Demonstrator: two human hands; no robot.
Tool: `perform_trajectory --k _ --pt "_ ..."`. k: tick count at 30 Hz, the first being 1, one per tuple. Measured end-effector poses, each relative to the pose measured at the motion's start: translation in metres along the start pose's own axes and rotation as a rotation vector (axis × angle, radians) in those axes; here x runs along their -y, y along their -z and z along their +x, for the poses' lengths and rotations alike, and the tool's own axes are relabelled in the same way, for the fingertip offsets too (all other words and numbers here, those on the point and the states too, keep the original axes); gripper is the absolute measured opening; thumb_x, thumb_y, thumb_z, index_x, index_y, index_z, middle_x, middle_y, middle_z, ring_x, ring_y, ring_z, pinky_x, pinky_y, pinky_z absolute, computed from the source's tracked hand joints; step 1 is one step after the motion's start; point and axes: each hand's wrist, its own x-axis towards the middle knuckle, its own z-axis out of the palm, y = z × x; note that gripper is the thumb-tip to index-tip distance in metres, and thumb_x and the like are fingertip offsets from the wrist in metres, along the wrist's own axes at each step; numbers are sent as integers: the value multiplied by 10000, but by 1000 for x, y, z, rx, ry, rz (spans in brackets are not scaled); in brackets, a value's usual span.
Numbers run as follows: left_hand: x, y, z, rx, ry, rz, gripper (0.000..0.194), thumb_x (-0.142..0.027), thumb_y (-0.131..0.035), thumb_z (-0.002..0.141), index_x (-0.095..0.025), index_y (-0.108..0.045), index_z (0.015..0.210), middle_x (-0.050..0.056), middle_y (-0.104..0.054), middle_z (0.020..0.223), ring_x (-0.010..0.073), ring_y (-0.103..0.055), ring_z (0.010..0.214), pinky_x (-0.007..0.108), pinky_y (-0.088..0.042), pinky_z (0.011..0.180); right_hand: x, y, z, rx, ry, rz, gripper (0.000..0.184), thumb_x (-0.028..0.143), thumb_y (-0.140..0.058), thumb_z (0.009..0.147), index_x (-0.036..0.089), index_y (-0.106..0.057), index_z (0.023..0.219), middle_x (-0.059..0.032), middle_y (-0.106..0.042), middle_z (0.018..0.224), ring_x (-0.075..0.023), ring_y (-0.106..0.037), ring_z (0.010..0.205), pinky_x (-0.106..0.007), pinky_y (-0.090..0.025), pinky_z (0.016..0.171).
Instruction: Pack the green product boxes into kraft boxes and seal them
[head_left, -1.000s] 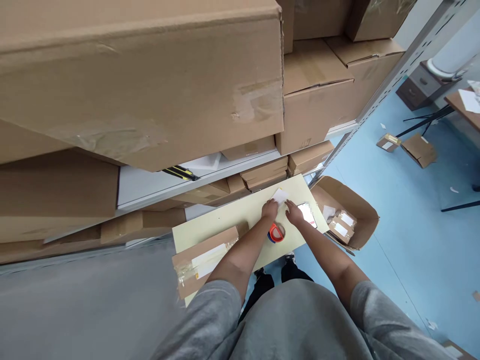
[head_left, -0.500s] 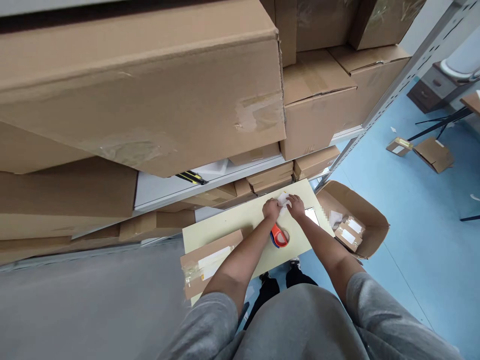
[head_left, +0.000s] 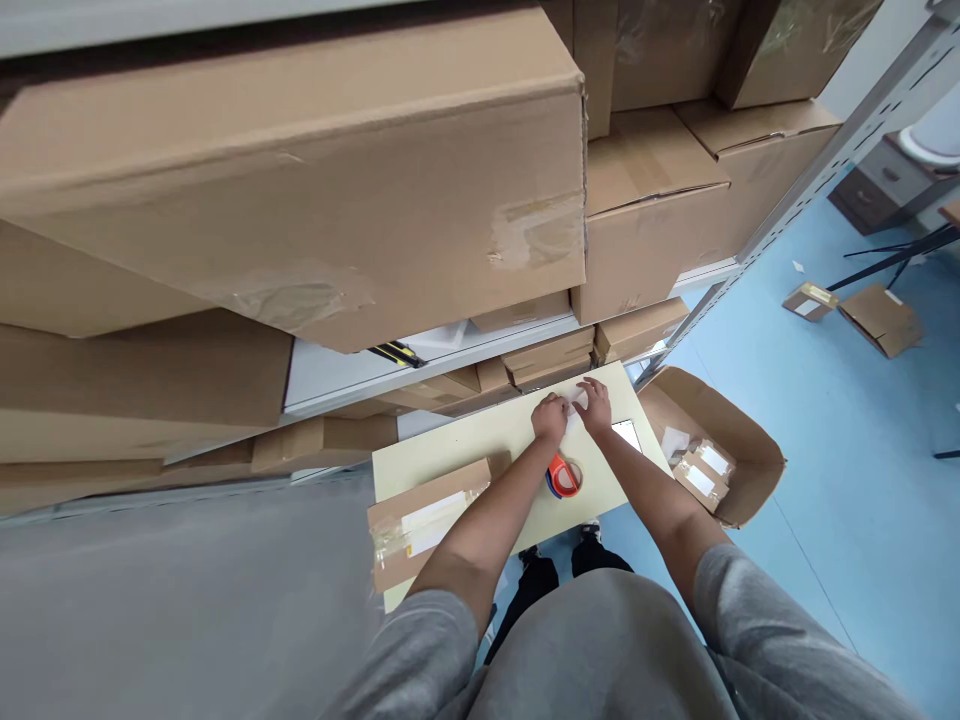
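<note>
Left hand (head_left: 551, 417) pinched slip (head_left: 576, 401) over table (head_left: 450, 445); right hand (head_left: 595, 406) half-curled at it, couldn't tell if gripping. Parcel (head_left: 427, 520) looked done, taped and labelled; slip seemingly unfinished.

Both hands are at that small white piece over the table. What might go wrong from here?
The white piece looks thin, so it might crease or tear between the left hand and right hand.
The red tape dispenser lies close beside the left forearm and might get knocked.
The taped carton sits at the table's left end; a bump could push it off.
</note>
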Motion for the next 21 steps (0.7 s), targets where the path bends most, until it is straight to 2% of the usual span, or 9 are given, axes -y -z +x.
perform_trajectory --k 3,5,8,11,14,16,18,20,21 --pt "4 -3 -5 -25 96 -116 209 -294 -593 1070 -266 -800 1091 50 -782 1233 215 -714 1074 305 -512 860 1 -7 4 -30 -163 54 767 281 -671 976 192 -410 1691 -177 -523 1630 -335 -496 1456 -456 -471 1189" --pt "8 -5 -7 -35 157 -197 158 -298 -627 1055 -260 -779 1076 40 -808 1169 209 -733 1038 290 -512 839 3 -10 4 24 -175 75 740 280 -645 983 179 -424 1682 -172 -596 1565 -322 -547 1414 -441 -481 1178" --pt "15 -9 -9 -52 228 -331 169 -321 -642 1048 -234 -778 1100 61 -839 1115 218 -767 1027 284 -532 845 6 -10 -4 179 19 41 597 180 -591 964 208 -602 1560 -122 -647 1563 -288 -547 1458 -422 -436 1229" --pt "19 -11 -10 -57 269 -447 309 -364 -556 1090 -188 -809 1071 119 -851 1079 244 -797 1039 299 -559 870 13 -9 -15 310 216 -6 697 150 -667 891 231 -614 1581 -103 -594 1658 -295 -490 1555 -443 -373 1285" --pt "20 -9 -12 -14 308 -505 423 -384 -453 1130 -161 -812 1132 143 -844 1058 251 -806 1028 321 -580 913 21 -9 -20 320 233 -38 687 212 -716 921 256 -618 1599 -97 -623 1639 -306 -515 1555 -458 -369 1291" --pt "20 -5 -18 -61 338 -470 416 -390 -476 1126 -154 -740 1344 164 -819 1205 269 -783 1133 356 -581 985 27 -9 -20 312 167 -69 513 218 -636 1009 278 -706 1514 -83 -719 1528 -287 -612 1467 -432 -411 1254" --pt "20 2 -25 -206 362 -349 548 -403 -568 1094 -152 -560 1581 218 -696 1477 321 -675 1366 431 -535 1117 32 -9 -19 320 99 -97 412 232 -540 1086 280 -783 1415 -85 -794 1402 -278 -706 1339 -395 -460 1194" --pt "20 10 -33 -320 271 -172 718 -359 -628 1062 -171 -383 1709 242 -494 1693 367 -465 1581 510 -413 1257 36 -9 -17 330 75 -114 391 279 -506 1123 277 -822 1353 -92 -821 1339 -282 -747 1258 -369 -485 1144" --pt "21 13 -36 -317 154 -81 738 -311 -622 1056 -195 -351 1732 223 -424 1747 371 -366 1642 532 -339 1306 38 -8 -17 335 76 -127 384 293 -508 1128 275 -833 1330 -94 -826 1325 -283 -753 1238 -360 -490 1128"
